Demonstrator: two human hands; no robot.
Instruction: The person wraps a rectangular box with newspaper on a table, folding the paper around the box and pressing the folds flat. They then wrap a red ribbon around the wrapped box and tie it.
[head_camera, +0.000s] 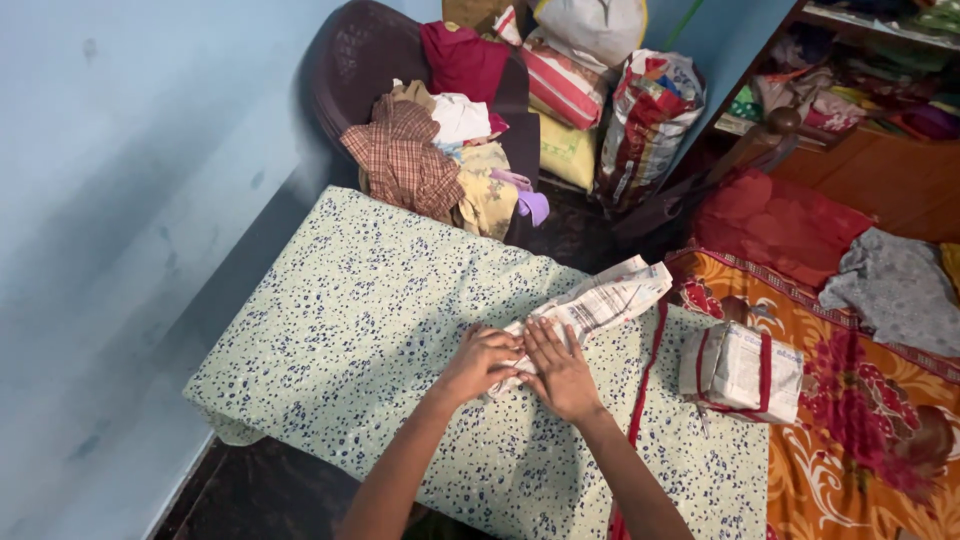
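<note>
While one folded white bundle already lies at right, the left hand and right hand, flat and open-fingered, press a half-folded checked white cloth on the flowered table; its far end remains loose.

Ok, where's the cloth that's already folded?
In the head view the folded bundle lies to the right of the right hand, at the floral-covered table's right edge beside the orange bedspread.

Soft indoor light, dim at the edges — faint shadows, slight blur, mild wide-angle bend.
</note>
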